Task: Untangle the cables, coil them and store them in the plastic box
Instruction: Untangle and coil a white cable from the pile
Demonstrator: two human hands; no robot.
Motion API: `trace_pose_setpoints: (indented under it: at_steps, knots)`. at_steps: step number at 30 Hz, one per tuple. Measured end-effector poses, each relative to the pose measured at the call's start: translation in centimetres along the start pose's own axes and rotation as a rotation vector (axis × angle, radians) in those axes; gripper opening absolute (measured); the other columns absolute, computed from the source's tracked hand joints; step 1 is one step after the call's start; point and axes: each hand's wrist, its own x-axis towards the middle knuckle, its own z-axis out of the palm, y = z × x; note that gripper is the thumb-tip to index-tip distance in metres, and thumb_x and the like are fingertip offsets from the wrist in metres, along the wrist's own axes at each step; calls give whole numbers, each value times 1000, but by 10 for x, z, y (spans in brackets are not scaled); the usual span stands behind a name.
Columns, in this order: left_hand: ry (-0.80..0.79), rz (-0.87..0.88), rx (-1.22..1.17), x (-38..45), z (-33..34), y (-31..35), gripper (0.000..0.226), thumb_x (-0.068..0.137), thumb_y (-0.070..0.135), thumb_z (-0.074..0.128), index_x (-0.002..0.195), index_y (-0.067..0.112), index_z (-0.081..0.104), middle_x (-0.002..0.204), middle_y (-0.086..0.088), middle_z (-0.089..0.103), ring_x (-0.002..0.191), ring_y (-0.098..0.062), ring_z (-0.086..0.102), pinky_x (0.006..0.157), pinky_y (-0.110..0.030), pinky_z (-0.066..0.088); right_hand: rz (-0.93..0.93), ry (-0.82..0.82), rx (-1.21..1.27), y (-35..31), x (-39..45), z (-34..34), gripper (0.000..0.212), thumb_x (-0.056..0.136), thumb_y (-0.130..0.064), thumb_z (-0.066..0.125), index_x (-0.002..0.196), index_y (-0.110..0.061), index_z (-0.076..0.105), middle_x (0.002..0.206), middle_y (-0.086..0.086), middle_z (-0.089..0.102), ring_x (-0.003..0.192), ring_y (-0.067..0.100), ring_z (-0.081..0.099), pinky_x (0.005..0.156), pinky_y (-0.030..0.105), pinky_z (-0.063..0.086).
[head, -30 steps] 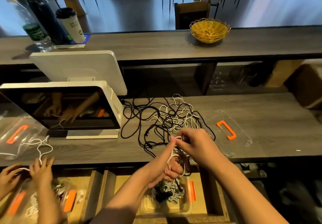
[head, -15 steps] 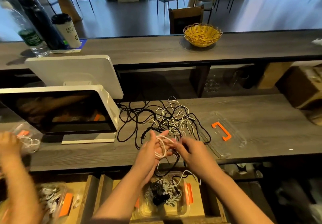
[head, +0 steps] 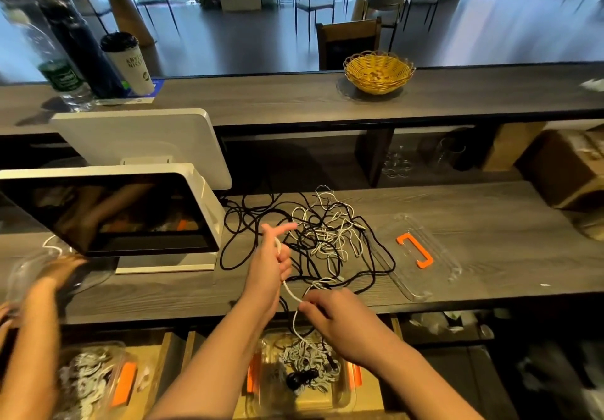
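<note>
Over the front edge of the grey wooden counter (head: 457,210), the person's left hand (head: 271,264) is raised, its fingers curled round loops of a thin white cable (head: 289,290) while the index finger points forward. The right hand (head: 338,320) is lower and nearer to the body; its thumb and fingertips pinch the same white cable, which runs stretched between the two hands and then hangs down toward the drawer below.

On the counter behind the hands lies the tangled heap of black and white cables (head: 322,235), not yet sorted; how many cables are in it I cannot tell. Just to the right of the heap lies one clear plastic lid with an orange handle (head: 415,251), flat on the wood.

Below the counter edge, one clear plastic box with orange clips (head: 302,372) stands in an open wooden drawer, and it contains several coiled white cables and one black coil. A second clear plastic box (head: 93,378), also with white coils inside, stands in the drawer at the left.

At the left side another person's hand (head: 60,271) touches a blurred clear plastic piece, beside one white tilted screen (head: 111,214). One yellow woven basket (head: 379,73) stands on the upper shelf.
</note>
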Motion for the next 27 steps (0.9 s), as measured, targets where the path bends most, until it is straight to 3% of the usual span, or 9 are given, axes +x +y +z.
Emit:
trace_pose_setpoints:
  at_steps: [4,7,8,10,12,15,20,24,27]
  knots:
    - [-188,-96,509,-4,4,-10,67,102,61,16,103,22,71,61,1,48,54,-10,49,59,-23,43,-34,36,259,-11,-7,-7,19,100,-35,54,82,-34,59,73,-8,60,62,7,52,61,28,43]
    - [-338,-259,467,-20,7,-9,68,97,68,22,98,21,72,93,-5,72,94,-17,68,90,-33,51,-57,104,256,-9,-3,-17,12,100,-31,54,90,-29,62,84,-9,65,72,9,61,66,30,51]
    - [-360,-313,428,-22,5,-11,67,94,73,25,106,26,71,100,-5,72,96,-17,67,91,-33,51,-70,141,194,-7,-1,-21,9,99,-32,56,92,-31,60,84,-11,65,74,6,61,65,27,50]
    - [-410,-429,338,-26,3,-9,75,86,84,28,119,28,64,85,-5,64,70,-12,59,65,-22,49,-93,239,58,-2,2,-31,8,95,-37,62,91,-34,57,78,-15,61,71,1,57,64,21,43]
    - [-526,-541,240,-30,0,-5,88,79,91,26,105,13,58,67,-1,48,51,-7,40,45,-14,31,-104,342,4,0,3,-40,17,89,-42,69,88,-28,60,73,-13,60,67,3,55,62,25,43]
    - [-765,-563,154,-34,-3,1,94,73,98,24,89,10,54,66,0,38,50,-6,28,44,-15,20,-110,458,14,2,4,-52,28,82,-48,73,81,-23,59,63,-14,52,58,2,47,56,25,37]
    - [-927,-313,610,-38,-9,10,62,95,72,31,119,30,71,65,9,45,58,-6,39,59,-19,38,-87,542,87,6,6,-58,20,83,-38,76,86,-20,67,65,-15,53,62,4,51,57,14,33]
    - [-767,-191,621,-36,-21,13,55,100,58,24,136,35,59,75,2,69,59,-7,56,75,-31,51,-20,553,141,14,2,-57,8,89,-30,72,88,-22,70,68,-12,60,69,1,57,59,12,40]
    - [-642,-208,379,-38,-25,16,53,98,54,25,141,34,48,111,-8,76,93,-22,73,87,-36,59,56,421,164,17,1,-48,12,92,-35,67,85,-25,69,64,-5,60,58,3,51,54,17,39]
